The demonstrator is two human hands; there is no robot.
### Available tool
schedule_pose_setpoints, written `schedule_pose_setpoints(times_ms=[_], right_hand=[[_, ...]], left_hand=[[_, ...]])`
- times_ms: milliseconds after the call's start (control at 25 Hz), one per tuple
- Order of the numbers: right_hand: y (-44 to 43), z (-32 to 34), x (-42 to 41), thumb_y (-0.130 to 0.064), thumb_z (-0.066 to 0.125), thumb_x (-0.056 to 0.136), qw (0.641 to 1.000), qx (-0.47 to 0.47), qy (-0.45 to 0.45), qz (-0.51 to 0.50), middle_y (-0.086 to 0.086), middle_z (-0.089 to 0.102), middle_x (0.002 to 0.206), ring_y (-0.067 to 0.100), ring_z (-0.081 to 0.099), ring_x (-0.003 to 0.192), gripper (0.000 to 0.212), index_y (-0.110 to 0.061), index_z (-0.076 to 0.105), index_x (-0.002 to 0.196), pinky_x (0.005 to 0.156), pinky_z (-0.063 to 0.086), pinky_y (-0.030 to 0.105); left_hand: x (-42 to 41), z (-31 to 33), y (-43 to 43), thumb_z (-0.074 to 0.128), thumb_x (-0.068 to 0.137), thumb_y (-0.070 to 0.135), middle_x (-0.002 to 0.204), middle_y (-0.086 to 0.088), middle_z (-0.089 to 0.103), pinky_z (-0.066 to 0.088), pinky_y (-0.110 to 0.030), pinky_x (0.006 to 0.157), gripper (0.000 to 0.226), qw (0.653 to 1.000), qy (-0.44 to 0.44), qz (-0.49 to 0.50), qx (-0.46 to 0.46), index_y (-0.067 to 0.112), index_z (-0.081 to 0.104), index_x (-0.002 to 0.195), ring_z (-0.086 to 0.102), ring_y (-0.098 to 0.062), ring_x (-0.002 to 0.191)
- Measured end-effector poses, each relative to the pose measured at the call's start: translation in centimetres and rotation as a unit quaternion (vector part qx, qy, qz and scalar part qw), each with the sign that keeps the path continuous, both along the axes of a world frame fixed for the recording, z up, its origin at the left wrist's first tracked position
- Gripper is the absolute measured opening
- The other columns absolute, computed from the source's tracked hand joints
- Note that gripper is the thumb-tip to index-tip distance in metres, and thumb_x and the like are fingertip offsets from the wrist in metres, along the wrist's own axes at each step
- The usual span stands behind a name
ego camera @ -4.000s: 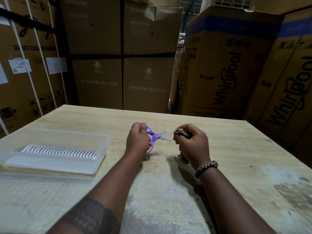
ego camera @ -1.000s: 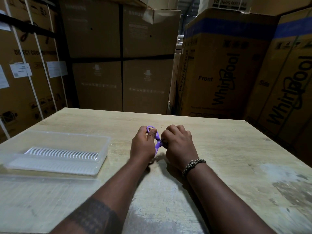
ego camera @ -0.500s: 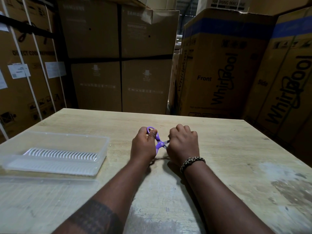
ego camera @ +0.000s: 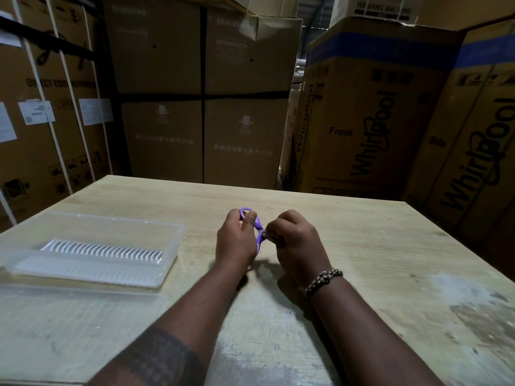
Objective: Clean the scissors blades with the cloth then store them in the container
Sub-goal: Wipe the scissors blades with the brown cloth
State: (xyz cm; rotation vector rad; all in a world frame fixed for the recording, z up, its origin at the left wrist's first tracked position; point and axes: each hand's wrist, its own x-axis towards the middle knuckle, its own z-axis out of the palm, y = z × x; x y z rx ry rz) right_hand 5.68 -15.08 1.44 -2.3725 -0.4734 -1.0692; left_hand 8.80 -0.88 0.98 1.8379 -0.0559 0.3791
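On my feed the left hand (ego camera: 236, 242) grips the purple handles of the scissors (ego camera: 257, 228), thumb through the top loop, and holds them just above the table (ego camera: 376, 240). The right hand (ego camera: 296, 242) is clenched around the blade end, hiding the blades. Only a pale sliver of cloth (ego camera: 266, 235) shows at its fingertips. A braided bracelet (ego camera: 323, 280) sits on the right wrist and a dark tattoo band (ego camera: 158, 355) on the left forearm.

The table is pale wood grain, scuffed white and grey along the near edge and at the right. On its left side stands the clear plastic container (ego camera: 173, 246), well apart from the hands, with a white ribbed insert (ego camera: 103, 250) in it. A flat clear lid (ego camera: 83, 313) lies just in front of it.

The room is dim and packed with tall cardboard cartons: strapped ones with paper labels (ego camera: 36, 112) at left, 4 plain panels (ego camera: 167, 65) in the middle, and 2 Whirlpool boxes (ego camera: 370, 121) at right.
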Motion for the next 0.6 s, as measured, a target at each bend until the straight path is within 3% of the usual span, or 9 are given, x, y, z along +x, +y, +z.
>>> schedule_pose_setpoints(times_ms=[120, 400, 600], right_hand=[[0.19, -0.04, 0.30, -0.012, 0.077, 0.085, 0.999, -0.018, 0.001, -0.031, -0.006, 0.059, 0.088, 0.020, 0.057, 0.072, 0.014, -0.025, 0.075, 0.080, 0.052, 0.048, 0.037], [-0.15, 0.35, 0.21, -0.020, 0.084, 0.078, 0.998, -0.006, -0.033, -0.052, -0.009, 0.065, 0.085, 0.020, 0.048, 0.083, 0.013, -0.025, 0.077, 0.087, 0.068, 0.042, 0.036], [-0.21, 0.23, 0.32, -0.025, 0.083, 0.080, 0.996, -0.036, -0.001, -0.081, -0.017, 0.066, 0.096, 0.014, 0.046, 0.098, 0.011, -0.027, 0.072, 0.079, 0.076, 0.025, 0.034]], left_hand=[[0.07, 0.05, 0.13, 0.047, 0.109, 0.040, 0.081, 0.006, 0.063, 0.035, -0.026, 0.056, 0.034, 1.000, -0.002, -0.012, 0.003, 0.014, 0.066, 0.100, 0.053, -0.010, 0.068], [0.14, -0.15, 0.06, 0.048, 0.109, 0.041, 0.082, 0.004, 0.066, 0.035, -0.028, 0.058, 0.033, 0.999, -0.009, -0.033, -0.004, 0.015, 0.067, 0.102, 0.052, -0.010, 0.067], [0.11, -0.22, 0.25, 0.049, 0.109, 0.041, 0.082, 0.002, 0.066, 0.036, -0.028, 0.057, 0.032, 0.999, -0.013, -0.031, -0.003, 0.015, 0.066, 0.099, 0.051, -0.012, 0.065]])
